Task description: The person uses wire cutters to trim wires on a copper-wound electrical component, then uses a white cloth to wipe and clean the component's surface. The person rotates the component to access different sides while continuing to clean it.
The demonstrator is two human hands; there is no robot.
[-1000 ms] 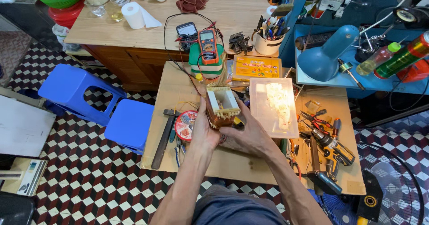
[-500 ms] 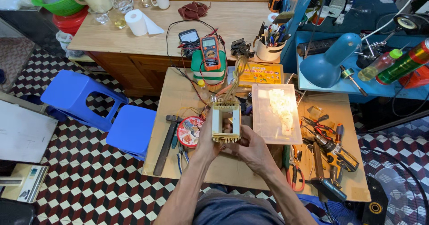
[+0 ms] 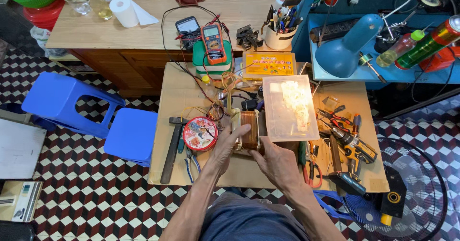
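You've got the transformer point(image 3: 248, 130) between both hands, right at the middle of the low wooden table point(image 3: 177, 85). It's a blocky thing, copper-brown winding in the centre with pale plates on each side, and it stands on the table top. Your left hand point(image 3: 224, 147) wraps it from the left, fingers curled over the near pale plate, thumb riding up against the winding. Your right hand point(image 3: 274, 162) comes in from the near right, fingers pressed to the lower right corner of the transformer, closed on it too. So both hands are gripping the one piece, left on its flank, right at its base.

Wires point(image 3: 229, 90) loop up from the top of the transformer toward the far edge of the table. Just left of the transformer, touching distance from your left hand, lies a round red tin point(image 3: 200, 133). Left of that tin lies a hammer point(image 3: 171, 147), handle pointing toward you. Right beside the transformer, almost against it, sits a clear plastic box point(image 3: 290, 108). Beyond the transformer, at the far side of the table, an orange meter point(image 3: 213, 42) rests on a green case point(image 3: 212, 61). Right of the plastic box you have pliers with red handles point(image 3: 335, 117) and a cordless drill point(image 3: 355, 147), well apart from your hands.
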